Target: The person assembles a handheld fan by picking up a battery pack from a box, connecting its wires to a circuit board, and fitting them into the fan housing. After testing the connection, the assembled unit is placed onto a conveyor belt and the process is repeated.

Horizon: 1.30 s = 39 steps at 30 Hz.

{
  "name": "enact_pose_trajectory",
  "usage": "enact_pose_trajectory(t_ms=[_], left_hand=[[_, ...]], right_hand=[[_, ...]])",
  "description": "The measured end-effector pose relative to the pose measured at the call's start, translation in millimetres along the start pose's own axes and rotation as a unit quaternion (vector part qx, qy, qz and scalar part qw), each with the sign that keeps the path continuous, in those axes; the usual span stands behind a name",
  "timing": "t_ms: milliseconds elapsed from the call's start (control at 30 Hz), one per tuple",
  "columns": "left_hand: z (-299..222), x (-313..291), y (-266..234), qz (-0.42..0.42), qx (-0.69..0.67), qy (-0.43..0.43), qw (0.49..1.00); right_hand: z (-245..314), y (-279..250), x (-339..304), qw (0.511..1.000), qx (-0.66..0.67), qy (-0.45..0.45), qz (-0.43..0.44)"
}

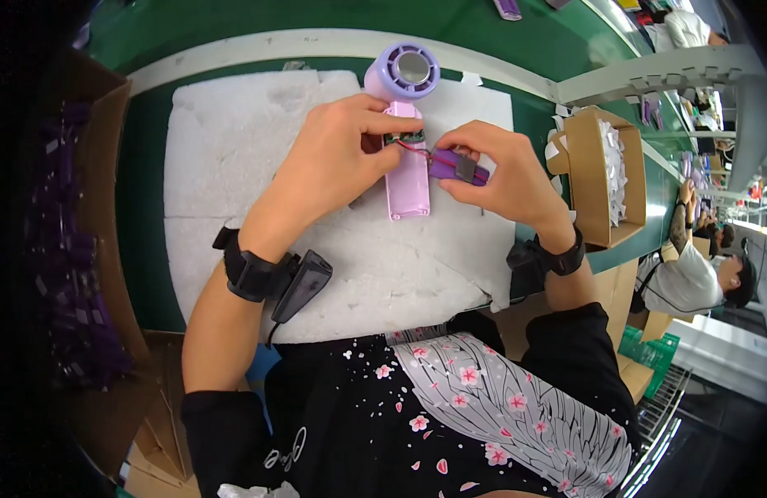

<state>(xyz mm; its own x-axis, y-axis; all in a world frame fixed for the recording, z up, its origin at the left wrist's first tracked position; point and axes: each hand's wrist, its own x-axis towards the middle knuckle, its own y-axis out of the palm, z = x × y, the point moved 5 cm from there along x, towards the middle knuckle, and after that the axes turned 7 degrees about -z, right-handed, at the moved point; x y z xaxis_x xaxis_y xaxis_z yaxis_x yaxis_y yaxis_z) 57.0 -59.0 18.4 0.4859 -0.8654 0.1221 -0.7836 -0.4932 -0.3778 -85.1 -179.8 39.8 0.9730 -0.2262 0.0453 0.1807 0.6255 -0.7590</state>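
A lilac handheld fan (407,178) lies on the white foam sheet (226,158), its round head (383,80) pointing away from me and its handle opened up. Inside the handle a green circuit board (414,135) shows, with thin red and dark wires (412,149) running from it. My left hand (338,149) grips the handle around the board, thumb and fingers on either side. My right hand (508,170) pinches a purple battery (450,164) with a dark grey pad (466,169) on it, just right of the handle. The wires lead to this battery.
At the right stands a cardboard box (588,178) with white pieces inside. Another box (109,166) at the left holds many purple wrapped items (72,290). A purple part (508,9) lies on the green bench (317,17) beyond a pale rail. A co-worker (691,270) sits farther right.
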Motion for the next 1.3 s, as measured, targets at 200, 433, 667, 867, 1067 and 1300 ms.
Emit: enact_pose_trajectory(t_ms=[200,433,667,867,1067,1300], left_hand=[[-9.0,-3.6,-3.1,-0.01,0.031,0.043,0.999],[-8.9,-2.4,-3.8,0.007,0.035,0.049,0.998],[-13.2,-2.8,-4.0,0.004,0.057,0.051,0.997],[-15.2,-3.6,-4.3,-0.011,0.066,0.052,0.996],[-13.3,-2.9,-2.4,-0.023,0.058,0.057,0.996],[-14.8,2.1,0.8,-0.004,0.045,0.072,0.996]], right_hand=[[-6.7,1.8,-10.8,0.914,0.344,0.182,0.115],[8.2,6.8,-22.3,0.76,0.609,0.16,0.159],[-3.2,3.0,-19.2,0.865,0.457,0.137,0.153],[7.6,-5.9,-8.9,0.951,0.294,-0.001,0.1],[12.8,9.0,-10.0,0.952,0.296,0.072,0.038],[20.7,12.4,-10.6,0.992,0.121,-0.027,-0.019]])
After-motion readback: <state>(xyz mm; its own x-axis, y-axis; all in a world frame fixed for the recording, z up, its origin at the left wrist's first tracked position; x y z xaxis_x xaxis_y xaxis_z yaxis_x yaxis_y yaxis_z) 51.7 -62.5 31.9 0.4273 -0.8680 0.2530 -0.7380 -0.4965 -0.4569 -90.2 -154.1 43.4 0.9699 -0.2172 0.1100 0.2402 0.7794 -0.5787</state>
